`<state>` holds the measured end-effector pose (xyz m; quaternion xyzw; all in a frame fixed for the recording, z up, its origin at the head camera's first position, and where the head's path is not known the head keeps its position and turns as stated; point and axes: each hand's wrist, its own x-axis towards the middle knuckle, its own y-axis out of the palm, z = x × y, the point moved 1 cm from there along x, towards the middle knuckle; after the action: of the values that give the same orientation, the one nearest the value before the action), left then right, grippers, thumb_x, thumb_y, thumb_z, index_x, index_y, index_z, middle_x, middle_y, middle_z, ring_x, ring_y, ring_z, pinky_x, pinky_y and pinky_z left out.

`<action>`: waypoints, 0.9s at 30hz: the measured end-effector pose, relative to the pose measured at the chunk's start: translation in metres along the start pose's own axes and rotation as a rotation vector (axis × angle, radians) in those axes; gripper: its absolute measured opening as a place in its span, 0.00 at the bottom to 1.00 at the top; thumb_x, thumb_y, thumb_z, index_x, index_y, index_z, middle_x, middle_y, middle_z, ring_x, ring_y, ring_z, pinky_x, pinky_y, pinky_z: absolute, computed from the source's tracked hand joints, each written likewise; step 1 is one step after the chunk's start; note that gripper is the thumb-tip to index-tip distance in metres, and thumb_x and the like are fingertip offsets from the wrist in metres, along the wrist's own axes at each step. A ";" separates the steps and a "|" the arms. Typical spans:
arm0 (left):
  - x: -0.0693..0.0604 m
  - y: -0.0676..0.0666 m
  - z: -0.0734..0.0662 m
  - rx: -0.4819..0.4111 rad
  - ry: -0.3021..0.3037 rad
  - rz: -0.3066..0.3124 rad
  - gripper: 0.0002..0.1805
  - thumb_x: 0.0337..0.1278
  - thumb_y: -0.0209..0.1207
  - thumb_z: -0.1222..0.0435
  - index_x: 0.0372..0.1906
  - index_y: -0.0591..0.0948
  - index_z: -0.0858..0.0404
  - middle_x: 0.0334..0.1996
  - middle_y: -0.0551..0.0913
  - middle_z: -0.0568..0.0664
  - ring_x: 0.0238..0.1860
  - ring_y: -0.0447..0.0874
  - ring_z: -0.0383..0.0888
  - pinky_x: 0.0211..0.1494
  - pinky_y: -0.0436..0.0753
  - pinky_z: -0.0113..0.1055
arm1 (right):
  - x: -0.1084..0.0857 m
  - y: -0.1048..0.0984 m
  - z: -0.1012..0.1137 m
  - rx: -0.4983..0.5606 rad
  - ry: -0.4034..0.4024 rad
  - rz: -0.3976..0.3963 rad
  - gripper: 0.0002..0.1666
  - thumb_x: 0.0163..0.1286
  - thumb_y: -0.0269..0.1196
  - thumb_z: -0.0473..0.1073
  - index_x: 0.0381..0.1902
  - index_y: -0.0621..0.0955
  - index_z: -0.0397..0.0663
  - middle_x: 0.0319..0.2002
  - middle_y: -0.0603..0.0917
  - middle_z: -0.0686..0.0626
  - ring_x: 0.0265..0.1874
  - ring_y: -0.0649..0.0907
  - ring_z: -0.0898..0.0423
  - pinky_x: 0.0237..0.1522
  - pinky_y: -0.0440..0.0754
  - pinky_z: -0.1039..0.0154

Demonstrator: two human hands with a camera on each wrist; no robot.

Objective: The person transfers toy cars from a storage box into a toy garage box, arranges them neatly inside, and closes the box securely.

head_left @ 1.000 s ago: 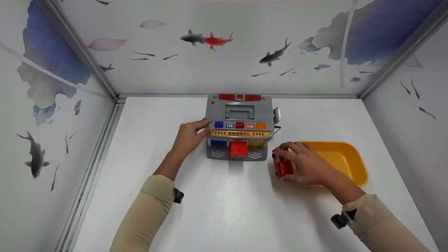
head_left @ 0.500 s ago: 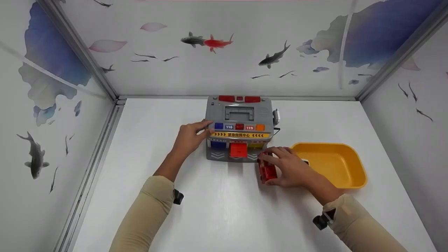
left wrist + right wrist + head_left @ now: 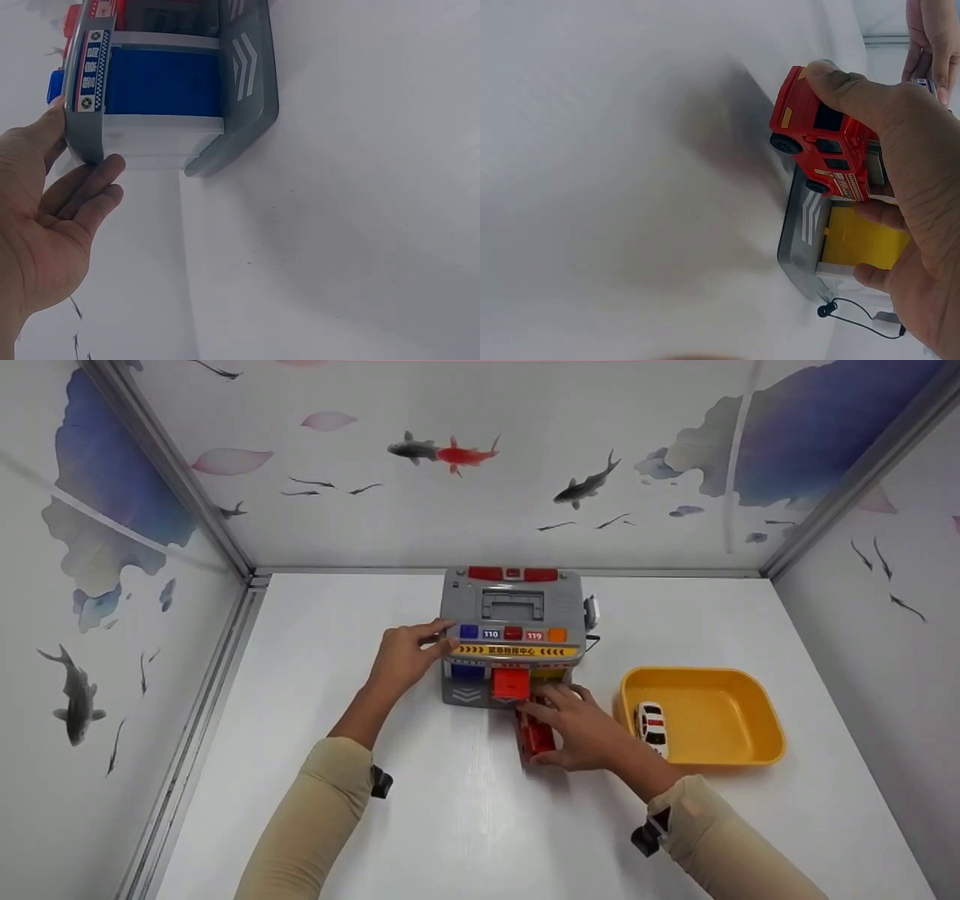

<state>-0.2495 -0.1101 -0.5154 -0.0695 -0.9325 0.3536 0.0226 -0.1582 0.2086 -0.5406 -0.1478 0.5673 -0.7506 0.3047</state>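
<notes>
Truck (image 3: 821,135) (red, with black wheels) is gripped between thumb and fingers of the partly closed right hand (image 3: 585,731); just ahead of that hand stands a toy garage (image 3: 517,622), its left roof edge pinched by the left hand (image 3: 401,656).

The head view looks forward and down across the table (image 3: 450,825) to the back wall (image 3: 480,521), farthest off. The left wrist view looks past the left hand (image 3: 56,225), close to the toy garage (image 3: 262,97), turned sideways. The right wrist view, also near and turned, shares the red truck (image 3: 821,135) with the head view; all three share the garage.
</notes>
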 end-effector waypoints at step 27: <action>0.002 -0.003 -0.001 -0.040 0.013 -0.014 0.24 0.72 0.72 0.48 0.67 0.90 0.50 0.66 0.90 0.52 0.68 0.90 0.53 0.72 0.88 0.48 | 0.015 0.055 0.017 -0.114 0.008 -0.252 0.40 0.73 0.75 0.63 0.75 0.74 0.61 0.84 0.67 0.38 0.83 0.69 0.36 0.82 0.71 0.30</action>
<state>-0.2514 -0.1110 -0.5125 -0.0659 -0.9397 0.3344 0.0296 -0.1445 0.1770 -0.5886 -0.2319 0.5874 -0.7500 0.1967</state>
